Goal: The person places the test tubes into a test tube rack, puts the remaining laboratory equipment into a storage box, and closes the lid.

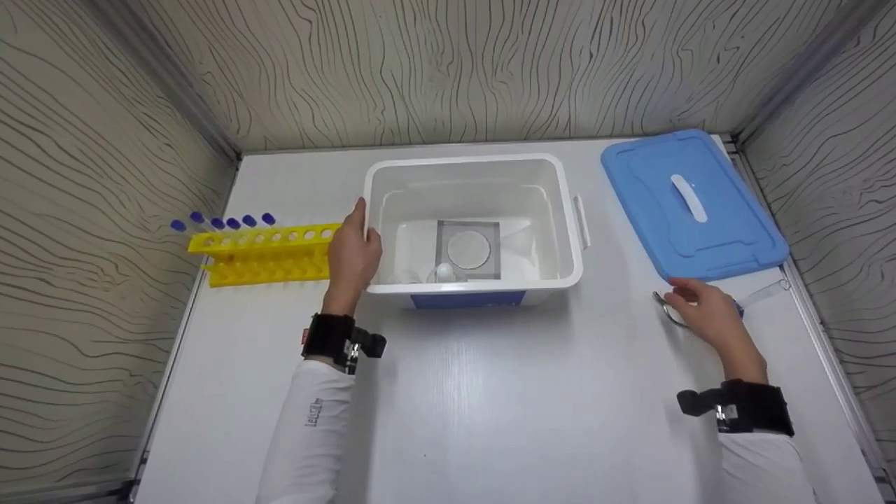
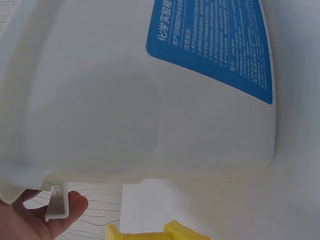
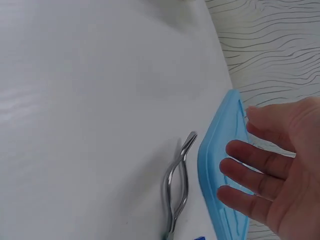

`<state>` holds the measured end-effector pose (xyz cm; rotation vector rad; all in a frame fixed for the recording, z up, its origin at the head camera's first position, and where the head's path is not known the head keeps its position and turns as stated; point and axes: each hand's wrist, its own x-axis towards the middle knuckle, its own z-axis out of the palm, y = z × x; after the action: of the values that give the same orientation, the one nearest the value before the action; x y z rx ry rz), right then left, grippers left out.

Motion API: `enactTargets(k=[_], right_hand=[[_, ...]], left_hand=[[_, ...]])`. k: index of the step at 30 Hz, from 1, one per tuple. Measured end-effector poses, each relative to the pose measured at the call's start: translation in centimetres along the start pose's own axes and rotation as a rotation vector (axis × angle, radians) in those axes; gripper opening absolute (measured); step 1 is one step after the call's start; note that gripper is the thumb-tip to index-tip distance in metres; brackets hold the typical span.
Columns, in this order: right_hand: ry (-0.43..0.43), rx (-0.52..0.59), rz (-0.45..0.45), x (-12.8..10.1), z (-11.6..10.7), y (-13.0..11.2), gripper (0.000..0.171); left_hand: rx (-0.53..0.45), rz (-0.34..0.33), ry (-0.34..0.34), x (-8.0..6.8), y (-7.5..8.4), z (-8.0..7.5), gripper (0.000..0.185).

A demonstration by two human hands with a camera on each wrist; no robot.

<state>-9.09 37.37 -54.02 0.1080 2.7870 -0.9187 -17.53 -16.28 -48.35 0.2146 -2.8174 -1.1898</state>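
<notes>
A white plastic tub (image 1: 392, 175) stands mid-table with a blue label (image 1: 467, 300) on its front wall (image 2: 150, 100). Inside it lie a round white disc on a grey square (image 1: 468, 250) and small white pieces. My left hand (image 1: 353, 255) rests flat against the tub's left side, by its side handle (image 2: 56, 204). My right hand (image 1: 703, 308) hovers with relaxed, spread fingers (image 3: 250, 155) just over metal tweezers (image 3: 176, 190), at the near edge of the blue lid (image 1: 689, 203). It holds nothing.
A yellow tube rack (image 1: 262, 253) with several blue-capped tubes (image 1: 220, 222) stands left of the tub. A clear tube (image 1: 763, 292) lies by the lid's near corner. Patterned walls close in the table on three sides.
</notes>
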Motion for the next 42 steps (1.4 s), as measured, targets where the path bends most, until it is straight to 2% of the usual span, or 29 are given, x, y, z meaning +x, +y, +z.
enactTargets(k=[6, 9, 14, 17, 24, 32, 38, 42], right_hand=[[-0.078, -0.054, 0.059, -1.5, 0.6, 2.8, 0.058], [-0.087, -0.101, 0.059, -2.1, 0.7, 3.7, 0.058], [-0.069, -0.177, 0.034, -2.6, 0.8, 4.4, 0.053], [-0.049, -0.223, 0.025, -2.6, 1.0, 4.5, 0.048], [-0.055, -0.272, 0.021, -2.3, 1.4, 3.9, 0.036], [-0.046, -0.318, -0.007, -2.3, 2.0, 3.1, 0.034], [0.032, -0.340, -0.072, -2.0, 2.7, 2.9, 0.027], [0.082, -0.313, -0.084, -1.8, 3.3, 2.9, 0.028]], left_hand=[[-0.011, 0.021, 0.007, -0.1, -0.1, 0.2, 0.057], [-0.018, 0.035, 0.017, 0.0, -0.2, 0.2, 0.057], [-0.022, 0.013, 0.013, 0.1, -0.2, -0.1, 0.058], [-0.024, -0.003, 0.006, 0.1, -0.3, -0.1, 0.058], [-0.021, 0.007, -0.001, 0.2, -0.3, 0.0, 0.057], [-0.016, 0.002, -0.007, 0.1, -0.2, -0.1, 0.058], [-0.013, 0.021, 0.010, 0.0, -0.1, -0.1, 0.057], [-0.009, 0.008, 0.005, 0.0, 0.0, 0.0, 0.057]])
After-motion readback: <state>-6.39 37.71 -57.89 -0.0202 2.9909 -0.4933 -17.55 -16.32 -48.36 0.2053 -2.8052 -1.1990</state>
